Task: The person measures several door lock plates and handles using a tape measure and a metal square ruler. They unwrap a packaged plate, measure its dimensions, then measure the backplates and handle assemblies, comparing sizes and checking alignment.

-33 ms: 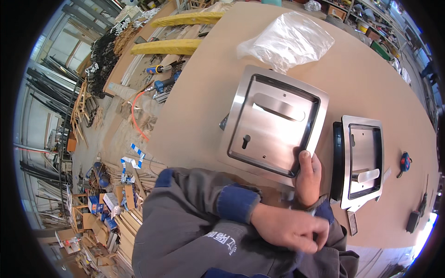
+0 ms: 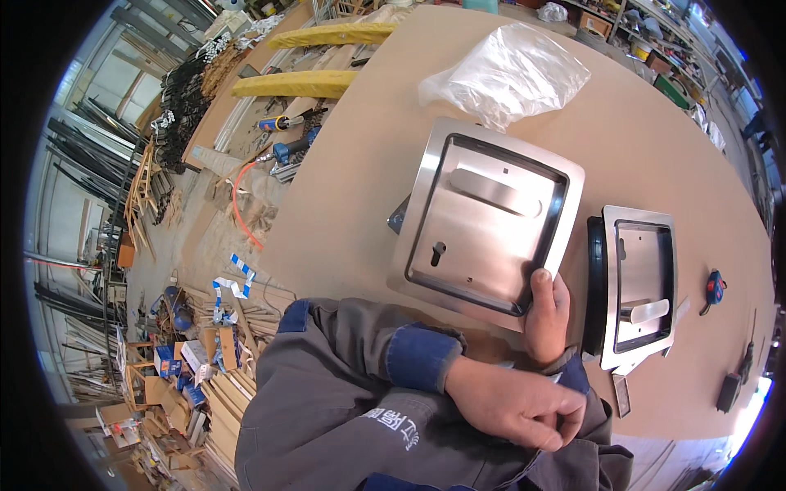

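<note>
My right hand (image 2: 547, 319) holds a square brushed-metal recessed handle plate (image 2: 483, 225) by its lower right edge, thumb on the front rim. The plate is tilted above the table and has a flat oblong lever and a keyhole-shaped cut-out. My left hand (image 2: 520, 405) crosses over at the right forearm, close to its sleeve. Its fingers are curled, and whatever lies inside them is hidden. A second handle plate (image 2: 643, 286) of the same kind, with a black backing, stands to the right. A dark flat object (image 2: 399, 214) partly shows behind the held plate.
The brown board tabletop (image 2: 360, 180) carries a clear plastic bag (image 2: 512, 74) at the far side. Toward the right lie a blue-and-red tape measure (image 2: 715, 288) and a black tool (image 2: 734, 380). Beyond the left edge are a blue power tool (image 2: 292, 149), yellow-wrapped bars (image 2: 295, 83), cartons and timber.
The held plate has shifted very slightly right and down with my right hand. My left hand has moved a touch to the right, its fingers still curled.
</note>
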The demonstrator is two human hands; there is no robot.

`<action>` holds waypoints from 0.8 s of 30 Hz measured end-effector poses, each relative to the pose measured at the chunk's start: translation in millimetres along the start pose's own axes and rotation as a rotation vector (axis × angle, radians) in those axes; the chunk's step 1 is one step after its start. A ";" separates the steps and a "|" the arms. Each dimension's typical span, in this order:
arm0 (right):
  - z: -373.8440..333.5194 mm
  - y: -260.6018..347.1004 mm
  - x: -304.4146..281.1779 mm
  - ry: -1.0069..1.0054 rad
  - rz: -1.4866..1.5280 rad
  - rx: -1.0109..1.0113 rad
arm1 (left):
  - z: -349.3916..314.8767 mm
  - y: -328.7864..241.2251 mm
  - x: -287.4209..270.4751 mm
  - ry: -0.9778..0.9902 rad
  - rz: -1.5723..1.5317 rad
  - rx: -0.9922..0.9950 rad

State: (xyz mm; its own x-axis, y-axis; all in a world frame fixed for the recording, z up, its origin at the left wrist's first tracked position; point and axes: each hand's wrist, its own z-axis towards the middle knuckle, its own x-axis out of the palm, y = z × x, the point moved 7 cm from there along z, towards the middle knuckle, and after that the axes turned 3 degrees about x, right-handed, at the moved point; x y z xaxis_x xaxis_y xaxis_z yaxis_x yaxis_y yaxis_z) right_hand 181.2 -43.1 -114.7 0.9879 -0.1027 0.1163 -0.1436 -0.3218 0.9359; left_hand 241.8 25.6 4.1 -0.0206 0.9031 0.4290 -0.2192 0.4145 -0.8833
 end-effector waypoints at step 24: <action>-0.4 -8.4 -1.5 0.115 0.068 -0.059 | -328.6 -68.8 -88.7 -1.735 0.957 -0.009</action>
State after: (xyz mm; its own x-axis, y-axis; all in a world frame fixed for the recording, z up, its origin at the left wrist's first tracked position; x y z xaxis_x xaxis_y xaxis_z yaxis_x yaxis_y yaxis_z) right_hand 181.0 -39.8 -122.6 0.9766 -0.0130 0.2147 -0.2105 -0.2618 0.9419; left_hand 579.3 -46.2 -35.4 -0.8700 -0.2642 -0.4163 0.4431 -0.0488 -0.8951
